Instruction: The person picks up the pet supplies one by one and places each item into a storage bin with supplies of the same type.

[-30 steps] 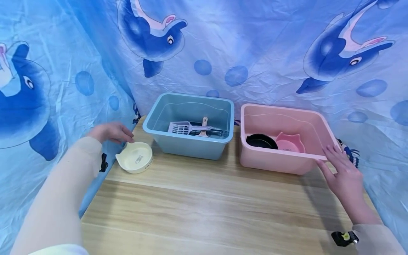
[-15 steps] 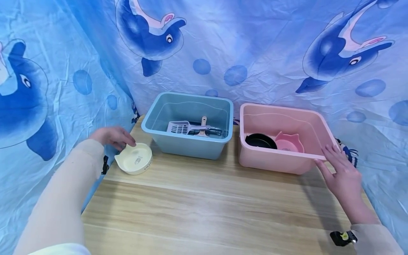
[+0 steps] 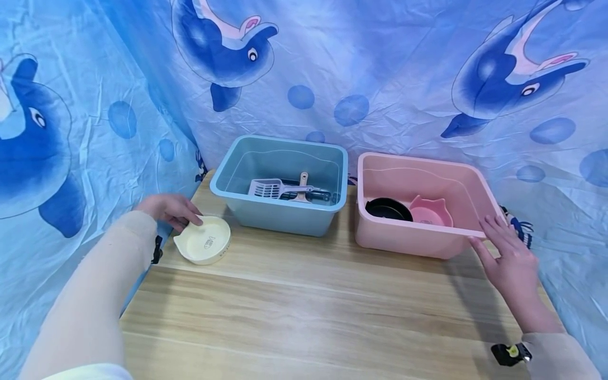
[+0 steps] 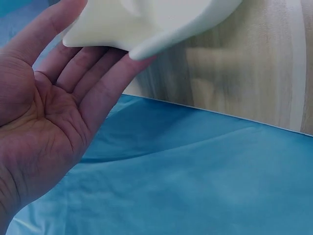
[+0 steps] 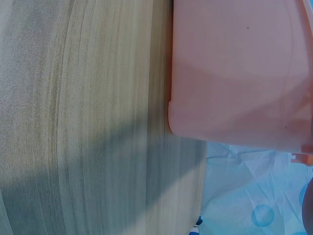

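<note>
At the table's left side, my left hand (image 3: pixel 173 210) pinches the far-left rim of a cream cat-eared pet bowl (image 3: pixel 203 240). The thumb lies over the rim. In the left wrist view, the fingers (image 4: pixel 105 93) reach beneath the bowl (image 4: pixel 161 24) by its pointed ear. Whether its base still touches the table cannot be made out. My right hand (image 3: pixel 510 264) rests on the near right corner of a pink bin (image 3: pixel 413 240), fingers spread and fairly straight. A black bowl (image 3: pixel 389 209) and a pink cat-eared bowl (image 3: pixel 431 212) sit in that bin.
Left of the pink bin stands a blue bin (image 3: pixel 285 216) with a lilac litter scoop (image 3: pixel 268 188), a pinkish-handled tool (image 3: pixel 303 182) and dark items inside. Both bins sit at the back of the wooden table (image 3: pixel 323 311). A dolphin-print curtain (image 3: pixel 389 63) encloses the back and sides.
My left hand has come down from just above the cream bowl and taken its rim. The bowl has shifted slightly right and toward me. My right hand has stayed on the pink bin.
</note>
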`<state>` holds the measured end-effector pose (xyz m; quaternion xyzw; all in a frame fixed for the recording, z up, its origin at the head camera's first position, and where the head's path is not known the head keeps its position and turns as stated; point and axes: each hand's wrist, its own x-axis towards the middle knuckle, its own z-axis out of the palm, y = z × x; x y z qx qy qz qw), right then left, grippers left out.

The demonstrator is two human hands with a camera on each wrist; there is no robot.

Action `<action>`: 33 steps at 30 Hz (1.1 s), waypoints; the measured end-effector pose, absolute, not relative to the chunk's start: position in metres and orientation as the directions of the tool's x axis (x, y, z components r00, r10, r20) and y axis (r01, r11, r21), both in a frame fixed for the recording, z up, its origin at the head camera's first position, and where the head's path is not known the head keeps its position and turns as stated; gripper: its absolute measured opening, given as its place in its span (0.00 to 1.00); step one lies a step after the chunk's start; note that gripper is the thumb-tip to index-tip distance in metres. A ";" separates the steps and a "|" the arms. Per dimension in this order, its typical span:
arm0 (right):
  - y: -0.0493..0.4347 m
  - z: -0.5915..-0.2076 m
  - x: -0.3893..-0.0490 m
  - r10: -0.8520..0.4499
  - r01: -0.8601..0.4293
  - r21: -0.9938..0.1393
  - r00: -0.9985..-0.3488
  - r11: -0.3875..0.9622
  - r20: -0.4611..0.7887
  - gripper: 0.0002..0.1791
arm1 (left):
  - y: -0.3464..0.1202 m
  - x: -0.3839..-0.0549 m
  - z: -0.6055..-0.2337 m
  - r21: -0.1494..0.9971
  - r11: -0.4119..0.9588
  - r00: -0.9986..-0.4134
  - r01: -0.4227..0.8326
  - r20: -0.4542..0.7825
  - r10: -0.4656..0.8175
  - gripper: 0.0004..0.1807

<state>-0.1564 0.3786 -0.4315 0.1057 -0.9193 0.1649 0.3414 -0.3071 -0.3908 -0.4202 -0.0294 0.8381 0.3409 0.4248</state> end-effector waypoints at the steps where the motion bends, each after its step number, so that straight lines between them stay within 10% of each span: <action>1: 0.379 -0.431 -0.156 -0.083 -0.308 -0.231 -0.745 0.923 0.661 0.35 | -0.390 -0.307 -0.421 0.549 0.761 -0.635 -0.345 -0.734 0.242 0.37; 16: 0.381 -0.434 -0.159 -0.084 -0.321 -0.234 -0.732 0.918 0.676 0.43 | -0.380 -0.305 -0.430 0.536 0.772 -0.652 -0.342 -0.726 0.216 0.29; 33: 0.381 -0.433 -0.158 -0.084 -0.322 -0.243 -0.741 0.915 0.666 0.31 | -0.377 -0.301 -0.434 0.535 0.796 -0.705 -0.283 -0.679 0.206 0.28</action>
